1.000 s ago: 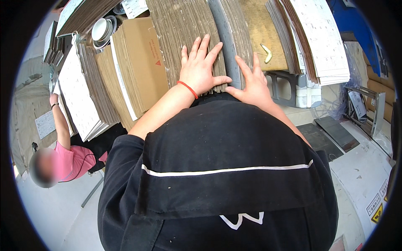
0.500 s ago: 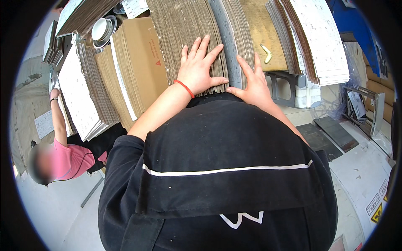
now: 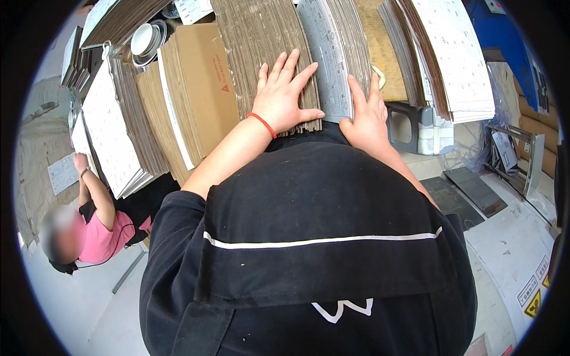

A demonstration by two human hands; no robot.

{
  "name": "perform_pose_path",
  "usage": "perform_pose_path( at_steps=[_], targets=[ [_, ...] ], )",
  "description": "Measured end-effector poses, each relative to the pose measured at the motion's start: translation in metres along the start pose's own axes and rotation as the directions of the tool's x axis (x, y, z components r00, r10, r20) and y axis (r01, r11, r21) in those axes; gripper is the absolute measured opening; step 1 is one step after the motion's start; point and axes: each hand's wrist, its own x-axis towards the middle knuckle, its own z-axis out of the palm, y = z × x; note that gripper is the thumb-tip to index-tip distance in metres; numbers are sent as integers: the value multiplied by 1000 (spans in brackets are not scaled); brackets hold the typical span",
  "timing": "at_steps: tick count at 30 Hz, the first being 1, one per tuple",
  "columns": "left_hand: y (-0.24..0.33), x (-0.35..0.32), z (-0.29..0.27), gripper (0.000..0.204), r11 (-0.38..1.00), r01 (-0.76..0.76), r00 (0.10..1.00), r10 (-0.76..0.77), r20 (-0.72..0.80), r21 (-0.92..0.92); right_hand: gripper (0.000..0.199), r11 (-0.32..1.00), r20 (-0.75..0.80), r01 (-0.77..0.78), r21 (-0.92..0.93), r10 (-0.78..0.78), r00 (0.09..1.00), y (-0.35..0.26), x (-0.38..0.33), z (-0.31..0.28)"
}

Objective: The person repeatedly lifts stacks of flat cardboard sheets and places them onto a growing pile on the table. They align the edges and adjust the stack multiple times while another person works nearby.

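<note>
My left hand [image 3: 285, 98] lies with its fingers spread across the edges of a thick stack of cardboard sheets [image 3: 255, 35], a red cord round its wrist. To its right stands a thinner stack of cardboard sheets [image 3: 347, 35], its white printed face [image 3: 326, 59] turned toward the thick stack. Against the near right part of this thinner stack rests my right hand [image 3: 369, 118], fingers stretched out and thumb by the printed face. A gap shows between the two stacks. Behind the right fingertips a curved yellow-green object [image 3: 380, 77] is partly hidden.
Brown cardboard stacks [image 3: 202, 89] and white printed sheets [image 3: 113, 130] stand at left, near metal bowls [image 3: 145, 41]. More printed sheets [image 3: 457, 65] stand at right, above a grey plastic frame [image 3: 404, 127]. A co-worker in pink [image 3: 104, 237] is at far left.
My right hand has moved right together with the thinner stack, widening the gap and showing more printed face. My left hand stays put. The co-worker's arms have drawn nearer their body.
</note>
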Motion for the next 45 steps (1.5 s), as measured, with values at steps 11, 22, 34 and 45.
perform_pose_path(
  at_steps=[11,22,34,45],
  targets=[
    [-2,0,-4,104,999,-32,999,32,37,-7,115,992,96,-51,117,40,995,-19,-2,-13],
    [-6,1,-4,106,999,-36,999,37,36,-30,108,986,111,-36,161,18,994,-12,0,-10],
    [-9,1,-6,108,1000,-13,998,14,55,-10,115,995,87,-7,99,-2,996,-29,3,-5],
    [-11,0,-8,107,998,-47,996,51,77,-43,116,993,108,-44,114,31,994,-26,1,-9]
  ],
)
